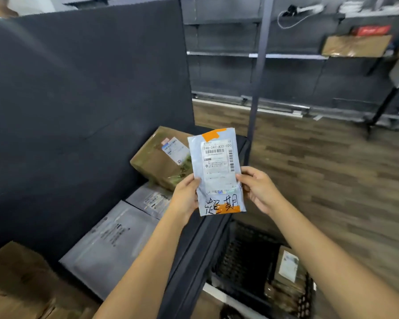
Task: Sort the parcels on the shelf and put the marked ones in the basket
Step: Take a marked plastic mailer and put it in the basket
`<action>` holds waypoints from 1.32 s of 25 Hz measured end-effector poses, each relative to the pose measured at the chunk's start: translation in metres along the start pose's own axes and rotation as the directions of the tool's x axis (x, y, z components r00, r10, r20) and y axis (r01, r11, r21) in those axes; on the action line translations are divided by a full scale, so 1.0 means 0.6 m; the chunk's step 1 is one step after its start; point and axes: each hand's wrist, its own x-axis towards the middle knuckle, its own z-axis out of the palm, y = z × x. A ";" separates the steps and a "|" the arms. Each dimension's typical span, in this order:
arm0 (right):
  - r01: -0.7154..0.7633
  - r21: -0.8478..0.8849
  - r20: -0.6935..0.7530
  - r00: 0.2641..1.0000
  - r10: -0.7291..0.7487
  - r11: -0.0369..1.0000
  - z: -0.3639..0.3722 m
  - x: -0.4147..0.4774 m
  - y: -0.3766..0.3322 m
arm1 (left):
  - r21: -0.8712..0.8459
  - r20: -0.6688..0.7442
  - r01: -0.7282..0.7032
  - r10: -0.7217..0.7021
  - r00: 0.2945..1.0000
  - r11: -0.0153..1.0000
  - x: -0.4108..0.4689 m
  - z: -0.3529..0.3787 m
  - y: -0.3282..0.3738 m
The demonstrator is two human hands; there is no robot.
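Observation:
I hold a small grey mailer parcel (217,171) upright in front of me, above the shelf's front edge. It has orange tape at top and bottom, a printed label, and black handwritten marks near its lower end. My left hand (186,196) grips its left edge and my right hand (258,188) grips its right edge. Below on the right stands a black mesh basket (244,261) on the floor, with a brown parcel (286,270) lying inside it.
On the dark shelf (194,249) lie a brown taped box (161,160), a small grey mailer (151,199), a large grey mailer (111,247) and cardboard boxes (16,284) at the lower left. A dark panel backs the shelf. Wooden floor and more racks lie to the right.

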 end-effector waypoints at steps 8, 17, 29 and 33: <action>0.001 -0.001 -0.097 0.995 -0.002 1.000 -0.095 -0.045 -0.016 | 0.066 0.081 -0.014 0.009 0.997 0.998 -0.028 0.098 -0.011; -0.102 0.021 -0.331 0.938 0.103 0.995 -0.349 -0.135 0.024 | 0.230 0.194 0.053 -0.099 0.976 0.972 -0.022 0.346 -0.131; -0.369 0.123 -0.498 0.780 0.379 0.921 -0.531 -0.143 0.285 | 0.399 0.161 0.291 -0.379 0.911 0.870 0.089 0.435 -0.430; -0.428 0.140 -0.528 0.731 0.433 0.893 -0.566 -0.077 0.434 | 0.438 0.122 0.336 -0.425 0.897 0.834 0.185 0.423 -0.566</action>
